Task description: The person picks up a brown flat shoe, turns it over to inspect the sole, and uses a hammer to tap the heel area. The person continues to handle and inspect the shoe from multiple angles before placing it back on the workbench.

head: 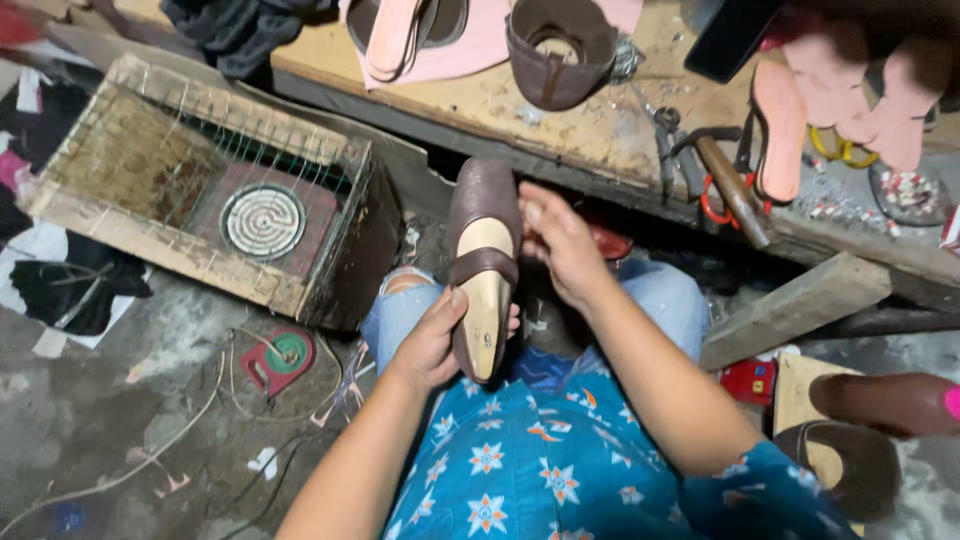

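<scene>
The person wears a bright blue top (pixel 540 460) printed with white star-like flowers and small orange marks. Its sleeves end near the elbows, leaving both forearms bare. Above the top, nearer the tabletop (pixel 560 110), light blue jeans (pixel 400 305) show, with a frayed rip at the left knee. Neither hand carries a ring or a glove.

At the upper left of the frame stands a wooden box (pixel 150 230) topped with wire mesh, and inside it sits a round electric heating coil (pixel 262 221). Along the top runs a worn wooden workbench (pixel 590 120) carrying a brown shoe upper (pixel 558 50), pink insoles (pixel 780 125), a wood-handled hammer (pixel 735 190) and red-handled scissors (pixel 712 205). At the lower right lie two more brown shoes (pixel 880 420), a wooden plank (pixel 795 308) and a small red box (pixel 748 380).
</scene>
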Demonstrator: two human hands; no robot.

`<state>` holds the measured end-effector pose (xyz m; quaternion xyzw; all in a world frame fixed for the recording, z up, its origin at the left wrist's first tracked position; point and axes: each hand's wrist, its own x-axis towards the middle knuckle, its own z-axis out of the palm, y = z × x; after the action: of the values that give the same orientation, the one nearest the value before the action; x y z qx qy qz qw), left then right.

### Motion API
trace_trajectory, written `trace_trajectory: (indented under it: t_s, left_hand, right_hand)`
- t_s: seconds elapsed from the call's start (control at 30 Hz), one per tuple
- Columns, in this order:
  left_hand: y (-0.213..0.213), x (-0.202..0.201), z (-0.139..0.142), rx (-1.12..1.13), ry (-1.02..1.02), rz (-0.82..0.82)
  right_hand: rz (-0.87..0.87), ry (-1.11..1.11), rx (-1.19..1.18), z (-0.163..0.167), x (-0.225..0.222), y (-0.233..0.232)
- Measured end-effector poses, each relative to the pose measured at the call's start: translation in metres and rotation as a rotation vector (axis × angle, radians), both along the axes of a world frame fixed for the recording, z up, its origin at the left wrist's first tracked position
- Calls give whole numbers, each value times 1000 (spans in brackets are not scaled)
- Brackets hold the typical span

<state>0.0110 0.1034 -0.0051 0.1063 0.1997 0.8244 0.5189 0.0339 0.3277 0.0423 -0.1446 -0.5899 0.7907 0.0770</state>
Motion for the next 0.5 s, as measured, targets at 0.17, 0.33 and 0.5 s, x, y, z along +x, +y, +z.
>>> trace_trajectory:
  t_s: [0.17,0.33,0.5]
  left_hand:
    - [13,-12,21,-45,33,220]
    - [24,-14,43,-151,76,313]
    - [36,2,42,-217,105,326]
  right_hand:
    - [119,74,174,-23,60,-27]
    - [261,46,166,-24,85,-42]
    - [176,210,307,-15,76,-45]
